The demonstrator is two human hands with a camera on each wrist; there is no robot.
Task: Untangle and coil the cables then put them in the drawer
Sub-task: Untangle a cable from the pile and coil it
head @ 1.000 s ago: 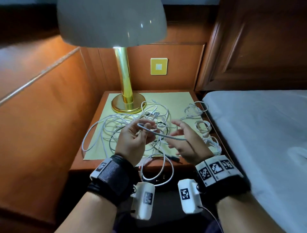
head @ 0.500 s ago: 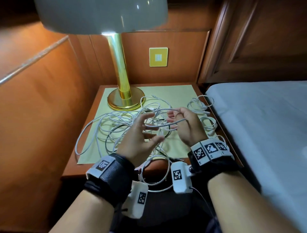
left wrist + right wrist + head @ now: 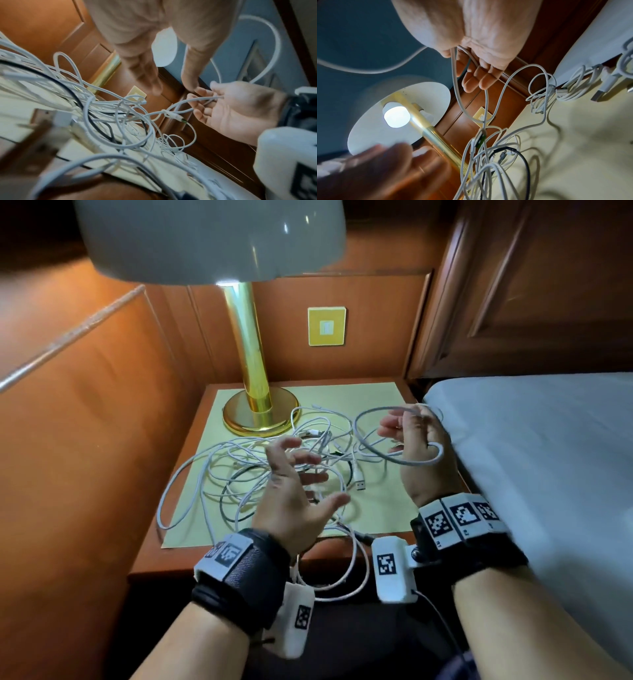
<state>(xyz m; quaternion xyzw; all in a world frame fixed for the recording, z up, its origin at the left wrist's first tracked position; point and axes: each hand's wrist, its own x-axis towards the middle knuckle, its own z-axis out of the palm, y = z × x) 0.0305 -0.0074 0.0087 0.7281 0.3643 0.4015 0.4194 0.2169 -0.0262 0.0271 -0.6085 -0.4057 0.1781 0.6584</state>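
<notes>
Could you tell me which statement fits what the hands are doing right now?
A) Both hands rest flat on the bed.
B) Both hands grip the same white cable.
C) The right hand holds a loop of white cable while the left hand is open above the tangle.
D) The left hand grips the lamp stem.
C: the right hand holds a white cable loop raised beside the bed, while the left hand has its fingers spread, holding nothing, over the tangled cables.

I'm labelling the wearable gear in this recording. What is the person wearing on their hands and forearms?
Both forearms are bare, with no sleeves or gloves. The left hand has a black fabric wrist strap bearing a white plate with a black square code. The right hand has a black band ringed with white code tiles. Under each wrist hangs a white boxy camera, also coded; a thin dark cable leaves the right one.
</notes>
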